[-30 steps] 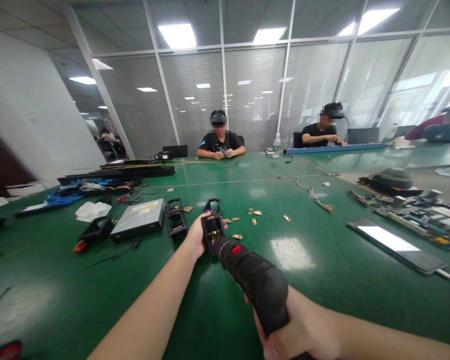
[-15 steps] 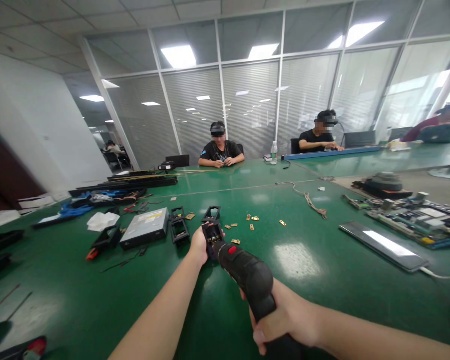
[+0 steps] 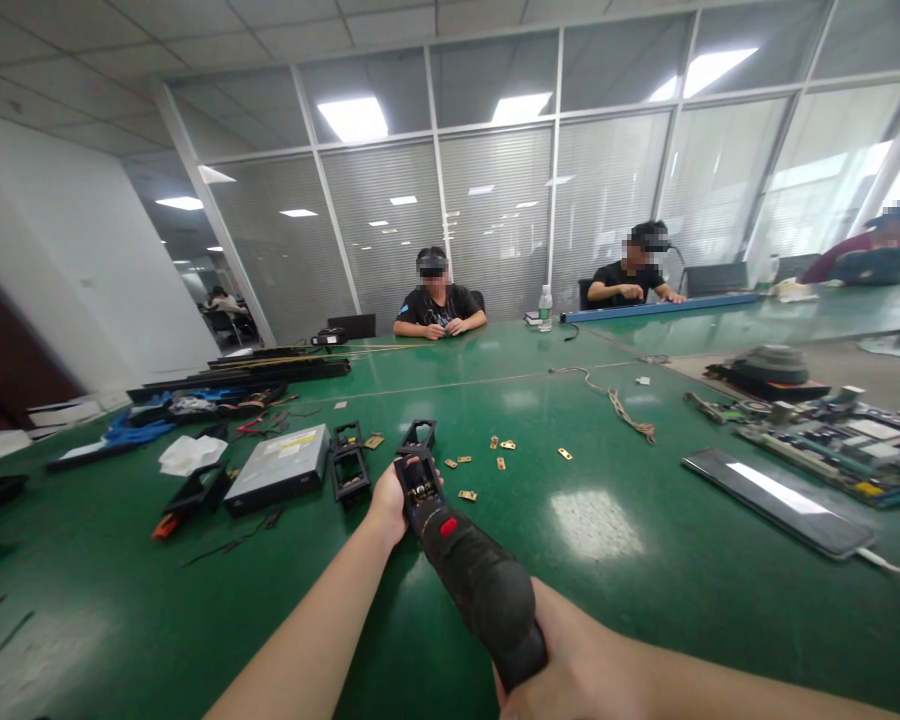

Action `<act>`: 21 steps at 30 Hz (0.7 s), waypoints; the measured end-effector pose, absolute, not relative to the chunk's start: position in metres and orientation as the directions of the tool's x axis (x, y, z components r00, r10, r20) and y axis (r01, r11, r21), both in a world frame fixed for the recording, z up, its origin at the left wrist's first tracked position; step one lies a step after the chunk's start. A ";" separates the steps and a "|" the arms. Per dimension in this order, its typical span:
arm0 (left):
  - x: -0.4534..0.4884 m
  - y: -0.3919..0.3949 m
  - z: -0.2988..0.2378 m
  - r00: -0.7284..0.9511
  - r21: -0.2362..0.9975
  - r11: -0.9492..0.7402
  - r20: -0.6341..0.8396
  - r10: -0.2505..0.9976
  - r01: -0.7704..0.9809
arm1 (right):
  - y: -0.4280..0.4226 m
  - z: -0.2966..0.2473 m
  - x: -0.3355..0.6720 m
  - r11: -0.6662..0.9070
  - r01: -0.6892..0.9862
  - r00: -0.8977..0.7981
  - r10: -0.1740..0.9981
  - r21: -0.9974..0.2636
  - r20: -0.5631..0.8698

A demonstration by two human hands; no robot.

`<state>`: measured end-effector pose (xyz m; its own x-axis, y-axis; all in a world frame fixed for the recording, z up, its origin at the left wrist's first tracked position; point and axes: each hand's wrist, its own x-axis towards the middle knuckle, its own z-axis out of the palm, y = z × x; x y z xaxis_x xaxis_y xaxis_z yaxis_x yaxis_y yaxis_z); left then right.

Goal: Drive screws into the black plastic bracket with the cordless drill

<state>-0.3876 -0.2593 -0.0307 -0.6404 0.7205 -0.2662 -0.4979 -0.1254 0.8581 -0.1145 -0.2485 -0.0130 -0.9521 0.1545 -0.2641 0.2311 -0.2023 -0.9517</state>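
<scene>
My left hand is closed around the side of a black open-topped plastic housing, with small brass-coloured metal parts inside it. In my right hand is a black cordless power screwdriver with a red button, gripped by its handle. The tool's nose reaches the near end of the housing; its tip is hidden there, so contact cannot be made out. Just beyond the held piece lies another black frame. Several small brass plates are scattered to its right on the green table.
Left of my hands are more black housings, a silver disc drive and crumpled white tissue. A phone with a cable and circuit boards lie right. People sit across the table, near a water bottle.
The screwdriver and my right hand have dropped slightly lower and left in view. My left hand still holds the housing, also a little further left. A person across at right has lifted one hand.
</scene>
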 end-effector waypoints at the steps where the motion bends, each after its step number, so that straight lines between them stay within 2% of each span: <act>1: -0.388 -0.259 -0.031 -0.641 0.858 -0.126 -0.267 0.720 -0.499 | -0.249 -0.012 -0.114 -0.193 0.234 -0.949 0.166 -0.953 -0.267; 7: -0.389 -0.258 -0.032 -0.627 0.857 -0.116 -0.268 0.732 -0.501 | -0.250 -0.010 -0.111 -0.198 0.315 -0.924 0.158 -0.928 -0.348; 12: -0.389 -0.258 -0.032 -0.595 0.850 -0.103 -0.270 0.757 -0.517 | -0.251 -0.010 -0.112 -0.215 0.269 -0.944 0.135 -0.939 -0.301; 17: -0.387 -0.261 -0.031 -0.598 0.858 -0.111 -0.252 0.761 -0.502 | -0.251 -0.013 -0.109 -0.161 0.247 -0.956 0.119 -0.956 -0.267; 21: -0.387 -0.263 -0.031 -0.580 0.865 -0.091 -0.249 0.775 -0.493 | -0.250 -0.013 -0.107 -0.100 0.300 -0.943 0.117 -0.949 -0.310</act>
